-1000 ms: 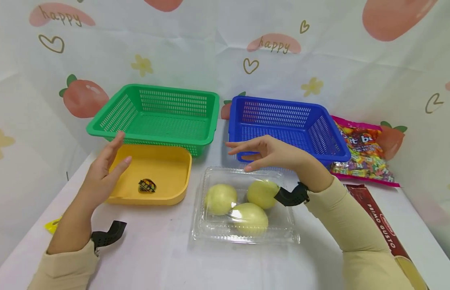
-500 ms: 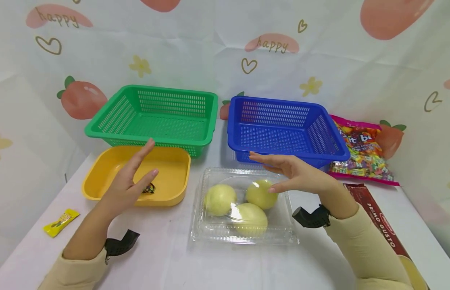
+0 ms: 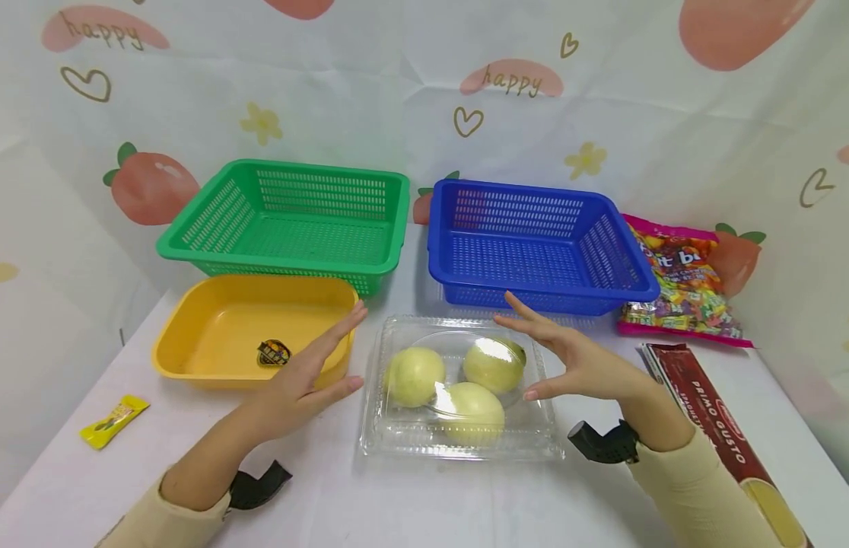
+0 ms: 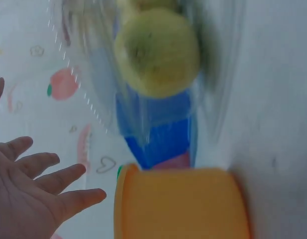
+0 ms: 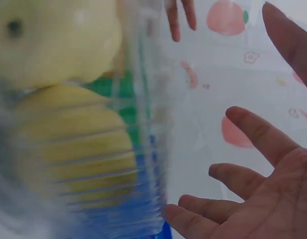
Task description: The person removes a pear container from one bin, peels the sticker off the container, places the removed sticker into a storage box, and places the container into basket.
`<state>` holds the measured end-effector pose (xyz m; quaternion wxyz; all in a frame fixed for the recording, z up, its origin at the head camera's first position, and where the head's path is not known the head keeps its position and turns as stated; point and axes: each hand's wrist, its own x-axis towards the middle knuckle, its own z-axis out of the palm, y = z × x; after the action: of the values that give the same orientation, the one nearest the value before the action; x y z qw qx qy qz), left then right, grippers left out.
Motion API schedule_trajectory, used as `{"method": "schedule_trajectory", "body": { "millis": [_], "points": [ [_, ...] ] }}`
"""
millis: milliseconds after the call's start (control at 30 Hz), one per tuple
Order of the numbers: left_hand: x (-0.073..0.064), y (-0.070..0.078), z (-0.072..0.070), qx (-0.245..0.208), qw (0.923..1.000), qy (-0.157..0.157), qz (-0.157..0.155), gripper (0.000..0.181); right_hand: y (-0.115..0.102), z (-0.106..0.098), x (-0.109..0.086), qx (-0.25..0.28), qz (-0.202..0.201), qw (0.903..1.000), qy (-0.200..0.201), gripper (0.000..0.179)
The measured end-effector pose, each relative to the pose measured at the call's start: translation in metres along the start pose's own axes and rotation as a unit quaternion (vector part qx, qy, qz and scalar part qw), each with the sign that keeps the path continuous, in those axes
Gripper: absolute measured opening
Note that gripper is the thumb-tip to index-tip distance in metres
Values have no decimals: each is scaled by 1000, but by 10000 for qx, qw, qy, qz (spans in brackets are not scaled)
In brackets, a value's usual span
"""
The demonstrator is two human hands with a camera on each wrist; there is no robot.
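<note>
A clear plastic clamshell box (image 3: 411, 440) holds three pale yellow-green round fruits (image 3: 416, 377), on the table before me. My left hand (image 3: 294, 396) hovers left of the box, over the front right corner of the yellow tray, fingers spread and pointing toward the box. To the box's right, my right hand (image 3: 585, 364) is held with fingers apart, its fingertips overlapping the box's edge in the head view. Both palms face inward and neither holds anything. The right wrist view has a fruit (image 5: 76, 144) behind the ribbed plastic wall, beside my spread fingers.
The yellow tray (image 3: 192, 323) has a small dark packet (image 3: 273, 352) in it. Behind stand a green basket (image 3: 281, 262) and a blue basket (image 3: 534, 291). A candy bag (image 3: 685, 281) and a spaghetti pack (image 3: 722, 426) lie right, a yellow sachet (image 3: 114, 421) left.
My left hand has moved right and nearer, from over the yellow tray toward the box. My right hand has shifted right and down, off the box's middle to its right side.
</note>
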<state>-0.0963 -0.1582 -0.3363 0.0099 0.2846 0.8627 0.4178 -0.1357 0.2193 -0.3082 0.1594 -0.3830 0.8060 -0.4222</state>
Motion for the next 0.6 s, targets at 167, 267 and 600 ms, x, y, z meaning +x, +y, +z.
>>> {"method": "schedule_trajectory", "body": {
  "millis": [167,267,600],
  "points": [
    [-4,5,15,-189,9996,-135,146,80,4,11,-14,-366,27,9989,303,88],
    [-5,6,24,-345,9992,-163,121,82,7,16,-22,-367,-9,9983,443,90],
    [-10,10,45,-287,9990,-315,137,94,24,28,-45,-248,-117,9986,449,99]
  ]
}}
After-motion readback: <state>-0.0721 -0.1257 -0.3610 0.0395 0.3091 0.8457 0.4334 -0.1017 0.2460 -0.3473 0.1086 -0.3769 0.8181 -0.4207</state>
